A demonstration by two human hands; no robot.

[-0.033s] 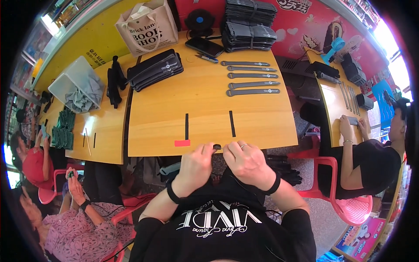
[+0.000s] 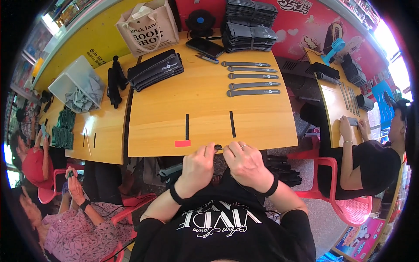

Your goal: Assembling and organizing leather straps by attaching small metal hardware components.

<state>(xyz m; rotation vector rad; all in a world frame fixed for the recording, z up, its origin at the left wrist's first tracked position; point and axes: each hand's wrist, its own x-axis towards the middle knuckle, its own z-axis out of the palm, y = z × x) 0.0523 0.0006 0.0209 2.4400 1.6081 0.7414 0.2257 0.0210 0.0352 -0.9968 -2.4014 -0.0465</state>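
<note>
At the table's near edge, my left hand (image 2: 197,166) and my right hand (image 2: 247,166) face each other with fingers pinched. Between them shows the end of a small dark strap-like piece (image 2: 218,147); the fingers cover most of it. Just beyond my hands, two black strips (image 2: 187,126) and a red marker strip (image 2: 182,143) lie on the wooden tabletop. Farther off to the right, several grey straps (image 2: 253,76) with a slotted end rest in a row. A loose stack of dark flat straps (image 2: 156,71) is at the back left.
Tied strap bundles (image 2: 249,35), a black phone (image 2: 204,46), a pen (image 2: 207,57), a small fan (image 2: 200,22) and a cloth bag (image 2: 148,28) occupy the table's (image 2: 209,102) far side. Co-workers sit left and right; a plastic bin (image 2: 78,81) tilts on the left table.
Almost nothing differs. Both hands and the small dark piece between them have shifted very slightly, and the grip looks the same.
</note>
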